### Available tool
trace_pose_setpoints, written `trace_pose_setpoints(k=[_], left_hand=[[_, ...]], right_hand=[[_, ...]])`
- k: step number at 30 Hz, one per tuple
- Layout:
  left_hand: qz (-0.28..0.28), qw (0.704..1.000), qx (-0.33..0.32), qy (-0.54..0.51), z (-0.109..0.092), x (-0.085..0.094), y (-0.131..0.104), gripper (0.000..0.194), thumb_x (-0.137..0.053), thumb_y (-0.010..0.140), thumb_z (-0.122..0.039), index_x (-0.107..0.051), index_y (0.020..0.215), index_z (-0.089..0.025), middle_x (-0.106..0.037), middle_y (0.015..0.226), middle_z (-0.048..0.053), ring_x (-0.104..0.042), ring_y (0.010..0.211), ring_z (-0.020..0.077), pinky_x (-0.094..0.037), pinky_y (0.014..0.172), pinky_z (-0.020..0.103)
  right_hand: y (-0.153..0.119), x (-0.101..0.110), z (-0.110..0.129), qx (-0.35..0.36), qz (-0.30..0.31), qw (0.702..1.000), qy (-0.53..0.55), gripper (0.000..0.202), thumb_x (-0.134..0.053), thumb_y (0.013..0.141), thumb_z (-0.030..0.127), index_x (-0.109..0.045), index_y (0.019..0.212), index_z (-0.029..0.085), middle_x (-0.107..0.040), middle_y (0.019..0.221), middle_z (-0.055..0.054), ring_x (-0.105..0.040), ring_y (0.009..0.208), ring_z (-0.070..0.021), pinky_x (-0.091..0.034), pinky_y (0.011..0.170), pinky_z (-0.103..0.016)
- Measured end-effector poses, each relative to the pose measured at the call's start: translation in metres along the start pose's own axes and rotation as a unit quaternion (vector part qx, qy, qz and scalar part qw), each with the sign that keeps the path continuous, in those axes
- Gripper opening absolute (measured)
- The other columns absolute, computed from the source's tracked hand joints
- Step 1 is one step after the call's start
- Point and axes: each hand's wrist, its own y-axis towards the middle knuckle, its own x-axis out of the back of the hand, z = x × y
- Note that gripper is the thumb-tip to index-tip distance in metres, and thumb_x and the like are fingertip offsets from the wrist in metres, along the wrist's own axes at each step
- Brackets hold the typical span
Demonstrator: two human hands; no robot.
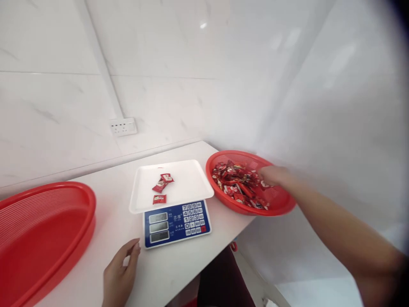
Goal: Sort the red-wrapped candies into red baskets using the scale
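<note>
A blue digital scale [177,224] carries a white tray [188,183], on which a few red candy packets [159,199] lie. My left hand [120,268] rests on the table beside the scale's lower left corner, thumb and index fingertips close together, with nothing visible between them. On the right, a red basket [276,200] holds many small red-wrapped candies [238,183]. My right hand [272,175] reaches over its right side at the candies; the fingers are blurred, and whether they hold anything is not visible.
A large red basket [47,238] stands at the left of the white table [108,192]. Tiled wall with a socket [123,126] rises behind, and another wall stands close on the right. My legs show below the front edge.
</note>
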Motion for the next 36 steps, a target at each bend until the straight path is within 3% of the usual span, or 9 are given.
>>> trace_pose_setpoints(k=[3, 5, 9, 13, 19, 22, 26, 33, 36], left_hand=[[0.007, 1.0, -0.028, -0.012, -0.008, 0.0, -0.003, 0.032, -0.053, 0.074, -0.047, -0.067, 0.086, -0.021, -0.072, 0.079, 0.004, -0.068, 0.072, 0.0188, -0.053, 0.051, 0.022], [0.011, 0.999, -0.035, -0.014, -0.009, 0.0, -0.004, 0.032, -0.051, 0.077, -0.046, -0.067, 0.087, -0.02, -0.072, 0.079, 0.005, -0.067, 0.072, 0.0186, -0.052, 0.051, 0.022], [0.001, 1.0, -0.025, -0.013, -0.007, 0.002, -0.006, 0.034, -0.05, 0.077, -0.048, -0.067, 0.089, -0.02, -0.071, 0.078, 0.006, -0.067, 0.073, 0.0194, -0.051, 0.048, 0.023], [-0.002, 1.0, -0.02, -0.015, -0.005, 0.004, -0.007, 0.034, -0.05, 0.078, -0.047, -0.067, 0.089, -0.02, -0.071, 0.08, 0.006, -0.067, 0.073, 0.0195, -0.051, 0.048, 0.023], [0.0, 0.999, -0.018, -0.026, -0.006, 0.003, -0.009, 0.032, -0.05, 0.079, -0.046, -0.066, 0.089, -0.02, -0.07, 0.081, 0.006, -0.067, 0.073, 0.0188, -0.049, 0.046, 0.022], [0.002, 0.999, -0.026, -0.033, -0.007, 0.003, -0.01, 0.032, -0.049, 0.079, -0.046, -0.066, 0.089, -0.02, -0.07, 0.08, 0.006, -0.067, 0.073, 0.0191, -0.049, 0.044, 0.022], [0.0, 0.999, -0.036, -0.034, -0.009, 0.004, -0.011, 0.031, -0.05, 0.079, -0.045, -0.066, 0.089, -0.02, -0.071, 0.079, 0.005, -0.067, 0.073, 0.0187, -0.049, 0.045, 0.021], [-0.01, 0.999, -0.04, -0.033, -0.01, 0.002, -0.012, 0.03, -0.049, 0.081, -0.043, -0.066, 0.09, -0.02, -0.07, 0.079, 0.005, -0.066, 0.074, 0.0178, -0.049, 0.047, 0.021], [0.001, 0.998, -0.05, -0.026, -0.009, 0.003, -0.012, 0.03, -0.049, 0.081, -0.042, -0.066, 0.09, -0.02, -0.07, 0.078, 0.005, -0.066, 0.073, 0.0175, -0.05, 0.049, 0.022]], right_hand=[[-0.006, 0.003, 0.045, 0.024, -0.05, 0.998, -0.039, 0.027, -0.072, 0.06, 0.009, -0.05, 0.057, 0.024, -0.05, 0.054, -0.003, -0.058, 0.076, -0.0315, -0.044, 0.068, -0.043], [-0.012, -0.01, 0.085, 0.113, -0.083, 0.988, -0.063, 0.015, -0.071, 0.067, 0.024, -0.057, 0.072, 0.024, -0.06, 0.07, -0.004, -0.058, 0.077, -0.0292, -0.044, 0.068, -0.04], [-0.014, -0.057, 0.16, 0.212, 0.01, 0.977, -0.027, 0.014, -0.068, 0.071, 0.03, -0.059, 0.079, 0.022, -0.065, 0.084, -0.001, -0.06, 0.079, -0.02, -0.045, 0.068, -0.029], [0.005, -0.096, 0.197, 0.218, 0.118, 0.967, 0.058, 0.023, -0.066, 0.072, 0.022, -0.059, 0.093, 0.019, -0.066, 0.082, -0.002, -0.059, 0.069, -0.0135, -0.045, 0.063, -0.023], [0.029, -0.109, 0.209, 0.217, 0.097, 0.966, 0.104, 0.031, -0.058, 0.081, 0.025, -0.055, 0.111, 0.019, -0.061, 0.085, -0.004, -0.057, 0.071, -0.0118, -0.048, 0.056, -0.02], [0.033, -0.111, 0.213, 0.196, 0.12, 0.964, 0.133, 0.035, -0.054, 0.084, 0.026, -0.05, 0.118, 0.021, -0.06, 0.099, -0.007, -0.059, 0.08, -0.0131, -0.052, 0.06, -0.02], [0.031, -0.114, 0.218, 0.172, 0.072, 0.979, 0.086, 0.038, -0.051, 0.086, 0.029, -0.046, 0.124, 0.025, -0.055, 0.119, -0.008, -0.059, 0.081, -0.0136, -0.051, 0.063, -0.022], [0.002, -0.105, 0.209, 0.194, -0.039, 0.979, -0.041, 0.026, -0.048, 0.085, 0.035, -0.044, 0.108, 0.024, -0.055, 0.072, 0.001, -0.054, 0.062, -0.0146, -0.04, 0.056, -0.024], [-0.01, -0.102, 0.197, 0.194, -0.019, 0.978, -0.068, 0.032, -0.051, 0.081, 0.028, -0.041, 0.111, 0.025, -0.053, 0.071, 0.003, -0.052, 0.061, -0.0149, -0.037, 0.056, -0.024]])
